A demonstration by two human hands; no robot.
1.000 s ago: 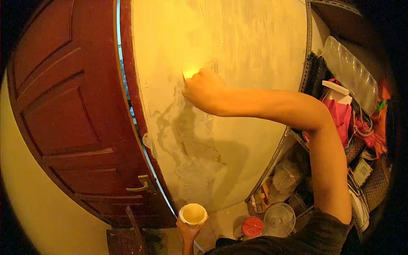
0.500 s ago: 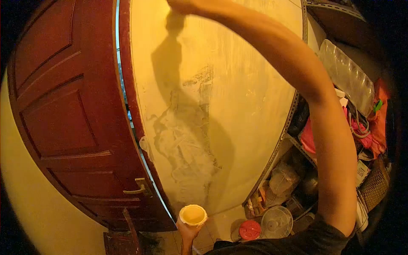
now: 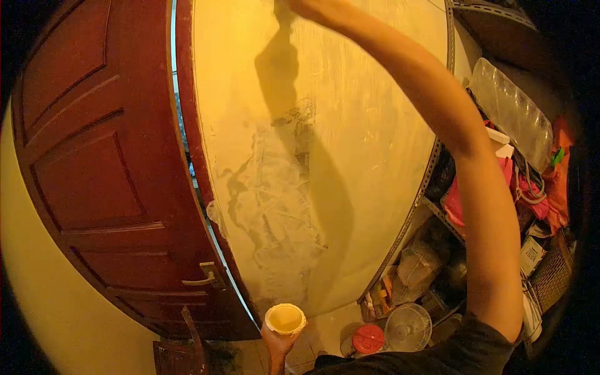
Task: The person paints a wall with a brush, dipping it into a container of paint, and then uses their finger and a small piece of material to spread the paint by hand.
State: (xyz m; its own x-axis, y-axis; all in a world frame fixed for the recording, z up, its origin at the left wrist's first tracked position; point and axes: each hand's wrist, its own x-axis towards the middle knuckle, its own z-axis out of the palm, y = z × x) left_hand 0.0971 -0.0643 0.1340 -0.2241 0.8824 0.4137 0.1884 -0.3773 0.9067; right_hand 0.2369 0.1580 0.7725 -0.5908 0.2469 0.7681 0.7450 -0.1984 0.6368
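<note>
My left hand [image 3: 279, 340] is wrapped round a pale, round cup [image 3: 285, 319] low in the view. Its rim is smeared with a cream-coloured coating, and a similar pale material shows inside. High up, my right hand [image 3: 301, 4] is against or close to the yellowish wall [image 3: 375, 156]. The top edge of the view cuts off its fingers and anything in them. Its shadow falls down the wall. Below it a rough patch [image 3: 275, 212] shows whitish smears and dark, flaked spots.
A dark red door [image 3: 94, 175] with a handle [image 3: 203, 275] stands left, a bright gap along its edge. To the right, a metal shelf holds clear plastic packaging [image 3: 512, 112] and pink cloth [image 3: 459, 200]. A fan [image 3: 408, 327] and a red lid [image 3: 368, 339] are low down.
My right hand has moved to the right along the top of the wall, and its shadow has shifted right too. My left hand with the cup has hardly moved.
</note>
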